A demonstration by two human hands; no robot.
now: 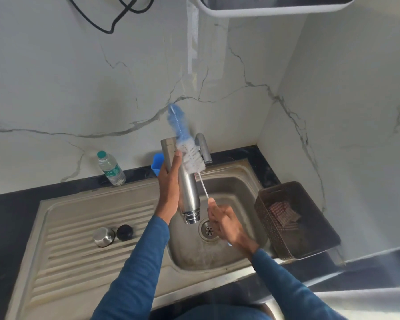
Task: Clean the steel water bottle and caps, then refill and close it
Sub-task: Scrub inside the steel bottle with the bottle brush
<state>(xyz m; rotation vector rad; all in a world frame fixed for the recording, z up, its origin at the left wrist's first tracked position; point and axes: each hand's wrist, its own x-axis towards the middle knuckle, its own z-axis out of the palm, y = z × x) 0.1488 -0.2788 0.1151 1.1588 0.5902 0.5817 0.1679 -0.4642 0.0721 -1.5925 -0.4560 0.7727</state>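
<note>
Left hand grip wraps steel bottle, mouth down over sink; right hand grip pinches brush handle; steel cap, black cap at bottle's 8 o'clock.

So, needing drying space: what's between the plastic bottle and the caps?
Nothing; the head view shows bare drainboard between plastic bottle, steel cap and black cap.

Bottle — brushed, shiny steel; steel cap glossy, black cap matt plastic. Sink dull, ribbed metal — counter dark stone, wall polished marble.
</note>
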